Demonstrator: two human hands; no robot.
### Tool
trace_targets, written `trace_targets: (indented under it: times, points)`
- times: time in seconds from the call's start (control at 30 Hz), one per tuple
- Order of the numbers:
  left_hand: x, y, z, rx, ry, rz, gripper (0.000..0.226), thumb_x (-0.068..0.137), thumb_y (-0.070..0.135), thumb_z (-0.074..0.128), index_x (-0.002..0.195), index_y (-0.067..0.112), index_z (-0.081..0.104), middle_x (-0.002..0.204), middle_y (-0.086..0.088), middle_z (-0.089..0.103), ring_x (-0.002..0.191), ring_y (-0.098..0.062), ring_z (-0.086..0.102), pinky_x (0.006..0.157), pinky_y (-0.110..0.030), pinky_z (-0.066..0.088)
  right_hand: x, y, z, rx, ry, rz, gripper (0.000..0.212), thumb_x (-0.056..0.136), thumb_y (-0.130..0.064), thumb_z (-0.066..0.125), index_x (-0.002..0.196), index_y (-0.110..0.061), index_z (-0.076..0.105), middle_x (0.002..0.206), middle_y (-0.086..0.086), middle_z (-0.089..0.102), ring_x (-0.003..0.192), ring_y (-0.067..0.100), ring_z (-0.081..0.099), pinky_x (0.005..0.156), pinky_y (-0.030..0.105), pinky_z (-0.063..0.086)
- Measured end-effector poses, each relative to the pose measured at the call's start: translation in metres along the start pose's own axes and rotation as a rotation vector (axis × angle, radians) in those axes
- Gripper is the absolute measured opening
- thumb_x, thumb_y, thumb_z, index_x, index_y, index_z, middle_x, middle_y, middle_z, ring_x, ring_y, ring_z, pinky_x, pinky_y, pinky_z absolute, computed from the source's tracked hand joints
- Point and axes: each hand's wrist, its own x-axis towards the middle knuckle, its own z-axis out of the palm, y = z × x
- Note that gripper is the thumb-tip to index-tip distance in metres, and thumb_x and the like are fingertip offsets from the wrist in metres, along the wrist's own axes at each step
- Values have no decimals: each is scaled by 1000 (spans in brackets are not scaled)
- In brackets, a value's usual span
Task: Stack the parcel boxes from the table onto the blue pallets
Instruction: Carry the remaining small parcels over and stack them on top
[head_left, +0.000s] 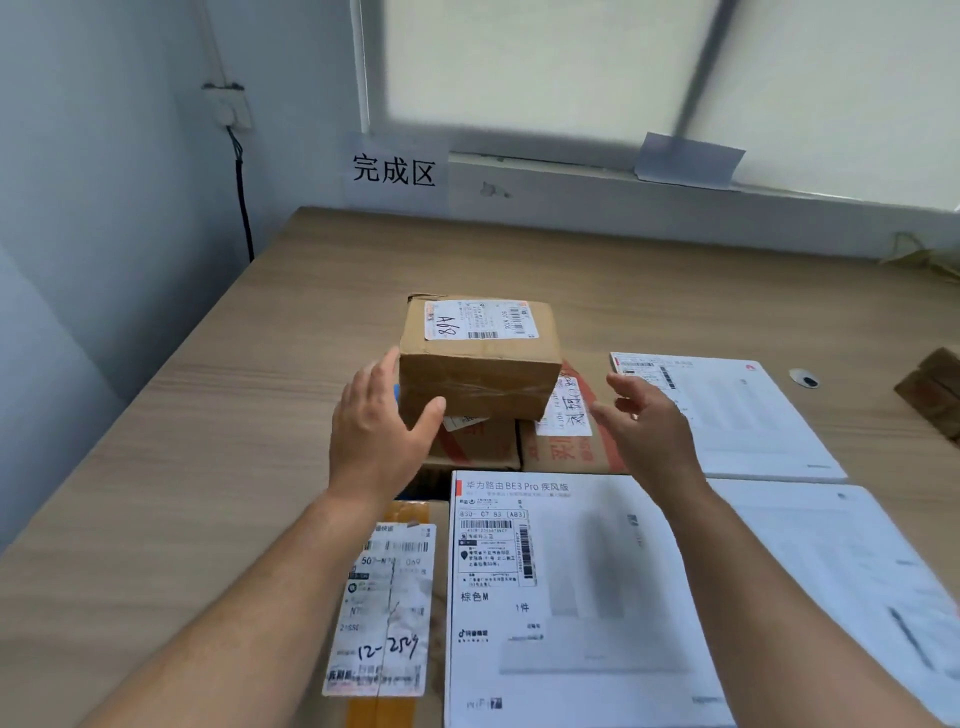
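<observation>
Soft daylight through shaded window (545, 67); faint shadows; edges bent by wide lens; slight blur.

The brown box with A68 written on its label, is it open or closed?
Closed. The brown box has its top flaps flat under the shipping label, and clear tape runs across its front face.

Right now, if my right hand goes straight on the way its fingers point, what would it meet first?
Most likely the right side of the brown A68 parcel box, which your right hand points at across a gap. Depth is unclear; it could brush the red-taped carton underneath instead.
</observation>
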Motion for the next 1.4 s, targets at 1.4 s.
trace_targets:
  times: [1.4]
  points:
    - [-260,492,340,-120,-580,856,69,89,60,42,147,25,26,146,5,37,134,-14,31,108,-29,24,-168,344,-455,-848,674,137,41,63,-13,82,103,-14,72,95,3,69,85,26,65,72,39,54]
